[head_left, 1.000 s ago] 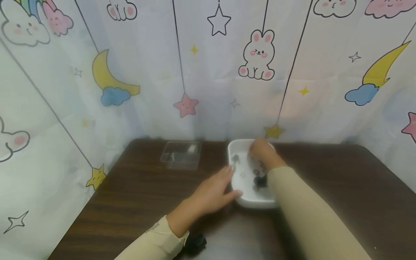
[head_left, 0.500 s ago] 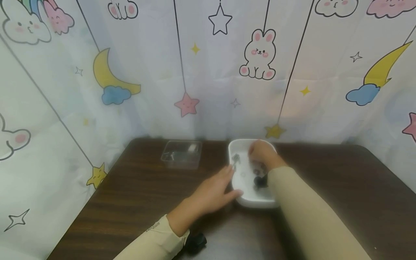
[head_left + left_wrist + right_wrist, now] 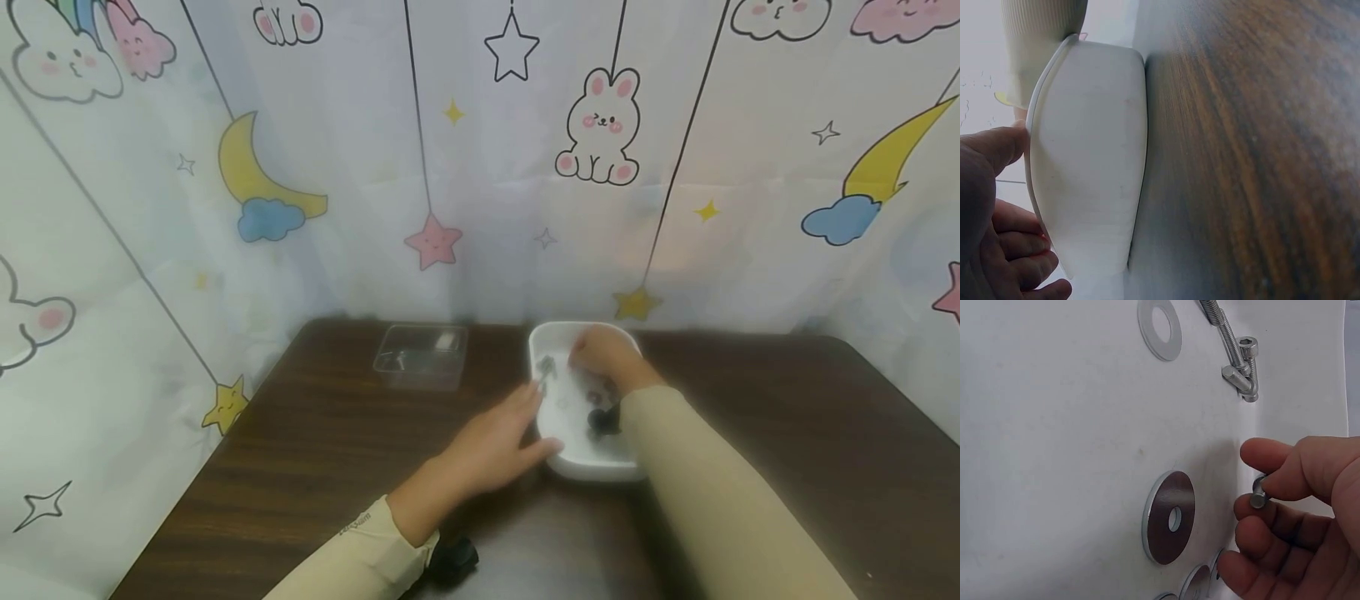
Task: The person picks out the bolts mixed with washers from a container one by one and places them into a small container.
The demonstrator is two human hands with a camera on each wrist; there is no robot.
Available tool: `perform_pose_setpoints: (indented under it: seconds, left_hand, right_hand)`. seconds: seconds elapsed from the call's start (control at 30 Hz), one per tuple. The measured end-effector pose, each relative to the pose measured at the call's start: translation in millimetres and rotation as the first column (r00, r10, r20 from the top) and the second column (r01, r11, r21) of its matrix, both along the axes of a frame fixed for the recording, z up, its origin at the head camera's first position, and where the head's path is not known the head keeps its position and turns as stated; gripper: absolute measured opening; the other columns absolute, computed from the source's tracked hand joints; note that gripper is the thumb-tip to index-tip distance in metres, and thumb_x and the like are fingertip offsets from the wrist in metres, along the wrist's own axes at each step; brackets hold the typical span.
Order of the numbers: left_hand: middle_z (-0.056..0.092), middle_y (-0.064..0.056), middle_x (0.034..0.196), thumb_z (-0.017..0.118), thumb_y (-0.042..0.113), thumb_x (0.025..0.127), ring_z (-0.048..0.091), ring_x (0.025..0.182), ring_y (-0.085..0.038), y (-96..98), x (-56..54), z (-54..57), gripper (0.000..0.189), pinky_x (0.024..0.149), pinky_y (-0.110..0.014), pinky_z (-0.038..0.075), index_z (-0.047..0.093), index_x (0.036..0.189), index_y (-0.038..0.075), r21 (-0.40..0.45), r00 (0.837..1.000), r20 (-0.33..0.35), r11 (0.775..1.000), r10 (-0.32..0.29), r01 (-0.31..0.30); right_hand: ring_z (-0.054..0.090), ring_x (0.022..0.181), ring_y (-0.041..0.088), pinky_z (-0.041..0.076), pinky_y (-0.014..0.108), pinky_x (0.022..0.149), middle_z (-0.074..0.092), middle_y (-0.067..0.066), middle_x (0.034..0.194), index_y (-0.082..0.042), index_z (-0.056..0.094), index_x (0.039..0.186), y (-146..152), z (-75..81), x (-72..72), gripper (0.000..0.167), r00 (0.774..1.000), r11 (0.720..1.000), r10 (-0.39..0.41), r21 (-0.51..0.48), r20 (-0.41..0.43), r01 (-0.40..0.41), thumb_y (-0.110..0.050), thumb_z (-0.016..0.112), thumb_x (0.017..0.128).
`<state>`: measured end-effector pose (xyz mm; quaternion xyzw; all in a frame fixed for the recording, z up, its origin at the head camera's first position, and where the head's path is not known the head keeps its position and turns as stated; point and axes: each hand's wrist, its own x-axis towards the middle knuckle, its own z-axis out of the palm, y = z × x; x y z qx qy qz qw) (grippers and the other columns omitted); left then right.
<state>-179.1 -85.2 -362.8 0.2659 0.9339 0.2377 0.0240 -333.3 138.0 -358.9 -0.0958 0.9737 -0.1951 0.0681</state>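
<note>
A white tray (image 3: pixel 555 433) stands on the dark wooden table. My left hand (image 3: pixel 483 442) lies at its near left side, thumb and fingertips spread apart along the rim, as the left wrist view also shows. My right hand (image 3: pixel 606 357) reaches into the tray near its far side. In the right wrist view, its thumb and forefinger pinch a small metal bolt (image 3: pixel 1259 499), seen end-on and partly hidden by the fingers. Several socket-head bolts (image 3: pixel 1239 369) lie in a heap by the tray wall. A large flat washer (image 3: pixel 1163 534) and a lighter washer (image 3: pixel 1161 331) sit on the tray floor.
A clear plastic box (image 3: pixel 422 358) stands left of the tray near the table's back edge. More washers (image 3: pixel 1196 584) lie close below the right hand. Black wrist cameras (image 3: pixel 452 562) stick out from both sleeves. A patterned curtain (image 3: pixel 360 167) hangs behind the table.
My right hand has shifted very slightly left inside the tray. The left hand stays at the rim, and the whole view has drifted a little.
</note>
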Motion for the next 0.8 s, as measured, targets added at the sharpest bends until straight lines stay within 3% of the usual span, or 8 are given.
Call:
perform_pose_setpoints:
  seconds: [0.2, 0.6, 0.8]
  left_hand:
    - [0.015, -0.005, 0.165, 0.049, 0.060, 0.096, 0.021, 0.150, -0.022, 0.1, -0.2, -0.4, 0.082, 0.120, -0.046, 0.028, 0.018, 0.158, 0.017, 0.001, 1.000, -0.003, 1.000, 0.001, -0.001]
    - [0.015, -0.005, 0.165, 0.049, 0.059, 0.096, 0.021, 0.150, -0.022, 0.4, 0.1, -0.1, 0.082, 0.120, -0.046, 0.028, 0.018, 0.158, 0.017, -0.005, 1.000, -0.006, 1.000, 0.005, -0.005]
    - [0.015, -0.005, 0.165, 0.049, 0.060, 0.096, 0.022, 0.150, -0.023, 0.5, -0.2, -0.8, 0.083, 0.120, -0.047, 0.028, 0.017, 0.158, 0.017, -0.006, 1.000, -0.010, 1.000, 0.005, -0.005]
  right_hand:
    - [0.061, 0.061, 0.021, 0.053, 0.032, 0.051, 0.071, 0.007, 0.081, -0.010, 0.074, 0.094, 0.2, -0.3, -1.0, 0.020, 1.000, 1.000, -0.011, -0.009, 0.004, 0.011, -0.023, 0.064, 0.083]
    - [0.064, 0.076, 0.022, 0.055, 0.036, 0.071, 0.074, 0.008, 0.098, -0.015, 0.076, 0.100, -2.0, 2.1, -0.9, 0.019, 0.999, 0.999, 0.025, 0.033, -0.040, -0.023, -0.022, 0.068, 0.085]
    - [0.065, 0.091, 0.026, 0.056, 0.040, 0.080, 0.069, 0.012, 0.117, -0.015, 0.068, 0.119, -2.9, 1.9, -3.6, 0.033, 0.999, 0.999, 0.037, 0.016, -0.033, -0.037, -0.012, 0.061, 0.086]
